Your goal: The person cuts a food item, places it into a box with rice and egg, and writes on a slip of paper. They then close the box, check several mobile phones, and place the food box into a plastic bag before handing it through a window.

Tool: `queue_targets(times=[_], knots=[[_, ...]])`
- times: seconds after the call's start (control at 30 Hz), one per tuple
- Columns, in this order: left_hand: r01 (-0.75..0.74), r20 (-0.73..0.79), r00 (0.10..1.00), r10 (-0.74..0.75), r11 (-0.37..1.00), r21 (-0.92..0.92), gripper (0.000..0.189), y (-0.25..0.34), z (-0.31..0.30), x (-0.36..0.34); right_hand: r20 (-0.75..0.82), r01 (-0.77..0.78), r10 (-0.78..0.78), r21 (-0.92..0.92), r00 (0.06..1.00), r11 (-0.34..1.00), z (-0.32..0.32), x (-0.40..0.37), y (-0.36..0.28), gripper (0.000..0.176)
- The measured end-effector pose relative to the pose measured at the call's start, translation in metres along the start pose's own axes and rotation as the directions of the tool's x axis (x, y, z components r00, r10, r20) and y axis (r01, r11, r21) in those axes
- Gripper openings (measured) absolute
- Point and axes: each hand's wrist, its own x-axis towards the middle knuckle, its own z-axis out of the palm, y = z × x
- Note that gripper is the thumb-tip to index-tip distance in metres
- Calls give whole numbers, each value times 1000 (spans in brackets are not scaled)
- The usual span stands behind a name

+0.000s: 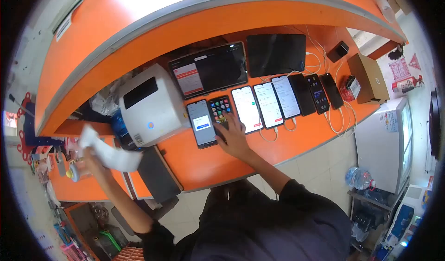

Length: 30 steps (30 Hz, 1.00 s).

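A curled strip of white paper hangs from my left hand, whose fingers close on its edge at the left side of the counter. My right hand lies over the lower part of a smartphone showing app icons. Its fingers are spread and stretched out, with fingertips at the screen. Just left of that is another phone with a white pop-up box and a blue button. A white printer stands between my hands, towards the back.
More phones lie in a row to the right, including one with a white screen, several of them wired to charging cables. Two tablets, one lit and one dark, sit behind. A dark flat case lies by the front edge; a cardboard box stands right.
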Motion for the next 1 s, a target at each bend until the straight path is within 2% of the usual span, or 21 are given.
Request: queue_targets(times=[0.03, 0.07, 0.1, 0.17, 0.2, 0.23, 0.27, 0.3, 0.37, 0.43, 0.5, 0.53, 0.57, 0.6, 0.63, 0.7, 0.73, 0.87, 0.93, 0.97, 1.0], knots=[[185, 0, 981, -192, 945, -270, 34, 2, -7, 33, -29, -60, 62, 82, 998, 995, -7, -4, 8, 44], [-21, -186, 982, -14, 982, -188, 34, 15, 17, 40, -116, -75, 79, 33, 990, 997, -8, -7, 25, 43], [-215, -350, 920, 178, 974, -69, 33, 23, 45, 48, -168, -106, 102, -12, 980, 994, -20, -6, 37, 40], [-488, -133, 853, 504, 862, 137, 37, -3, 65, 82, -301, -190, 171, -36, 938, 981, -29, -5, 76, 37], [-484, -131, 856, 500, 865, 133, 37, -15, 68, 94, -335, -208, 176, -59, 926, 976, -39, 0, 89, 35], [-503, 151, 857, 493, 734, 457, 35, -26, 70, 104, -368, -227, 182, -82, 912, 970, -51, 5, 98, 33], [-544, 407, 837, 366, 477, 690, 34, -39, 71, 112, -379, -262, 206, -103, 902, 960, -61, 11, 105, 30], [-545, 413, 837, 360, 480, 687, 34, -54, 68, 117, -413, -300, 224, -127, 883, 945, -63, 17, 118, 31], [-724, 586, 688, 427, 362, 587, 40, -77, 62, 120, -435, -327, 205, -225, 877, 918, -70, 31, 129, 31], [-732, 519, 680, 518, 441, 519, 48, -60, 65, 101, -357, -302, 189, -297, 915, 906, -73, 44, 128, 34], [-703, 441, 663, 606, 301, 644, 43, -46, 59, 78, -252, -165, 82, -330, 964, 929, -68, 54, 118, 34], [-701, 442, 664, 603, 297, 649, 43, -40, 59, 72, -189, -93, 24, -367, 982, 926, -65, 60, 108, 35], [-742, 570, 640, 515, 221, 633, 39, -33, 57, 66, -90, -61, 31, -357, 995, 932, -61, 65, 100, 37], [-783, 682, 605, 411, 150, 604, 36, -32, 54, 63, -94, -41, 8, -357, 996, 933, -54, 68, 99, 36], [-779, 681, 609, 408, 146, 610, 36, -31, 53, 62, -100, -21, -16, -356, 995, 934, -46, 71, 99, 35], [-838, 826, 530, 192, 269, 475, 29, -30, 54, 61, -129, -34, -4, -291, 992, 956, -40, 63, 101, 30], [-741, 783, 618, 75, 390, 547, 22, -28, 57, 58, -194, -37, -7, -225, 981, 974, -41, 53, 100, 23], [-785, 793, 589, 156, 344, 515, 19, -28, 58, 55, -174, -72, 49, -129, 984, 989, -64, 8, 98, 16], [-857, 808, 506, 302, 280, 432, 16, -26, 55, 62, -275, -191, 144, -153, 951, 970, -65, -4, 96, 18], [-855, 806, 509, 301, 284, 434, 16, -26, 52, 64, -272, -189, 142, -157, 952, 969, -66, -6, 95, 18], [-793, 753, 601, 268, 315, 521, 15, -24, 49, 67, -255, -197, 145, -191, 956, 962, -66, -7, 91, 20]])
